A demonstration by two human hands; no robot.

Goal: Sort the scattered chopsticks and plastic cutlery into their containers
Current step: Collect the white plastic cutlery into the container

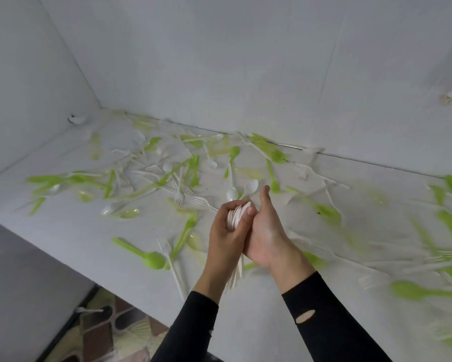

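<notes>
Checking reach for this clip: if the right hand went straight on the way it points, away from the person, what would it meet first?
Probably the loose white spoon just past the thumb of the right hand, on the table; the hand's height above the table is unclear.

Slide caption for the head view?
Left hand grips a stack of white plastic spoons, right hand pressed against it, above a table strewn with cutlery.

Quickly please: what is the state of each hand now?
Left hand: grips the stack of white cutlery.
Right hand: against the stack, thumb up; fingers hidden, so it cannot be told.
</notes>
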